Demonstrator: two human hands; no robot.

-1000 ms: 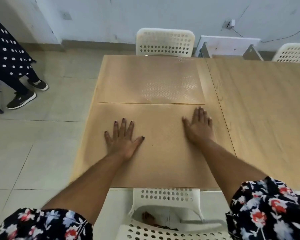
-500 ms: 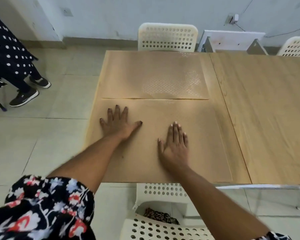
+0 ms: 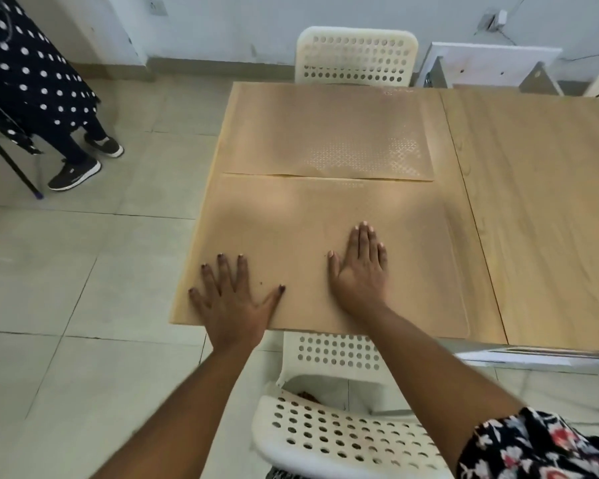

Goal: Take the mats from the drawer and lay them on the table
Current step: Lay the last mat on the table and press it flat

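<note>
— Anything hard to see?
— The near mat (image 3: 325, 236) blends into the bench (image 3: 540, 202); its left edge is unclear.
— The hands?
— Left hand (image 3: 234, 302) and right hand (image 3: 360, 271) lie flat, fingers spread, gripping nothing, pressing that mat. The far mat (image 3: 325, 133) lies just beyond.

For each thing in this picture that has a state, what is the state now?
near mat: flat on the table, under both palms
far mat: flat, untouched
left hand: open, flat on near mat
right hand: open, flat on near mat
near chair: pushed near the table edge
</note>
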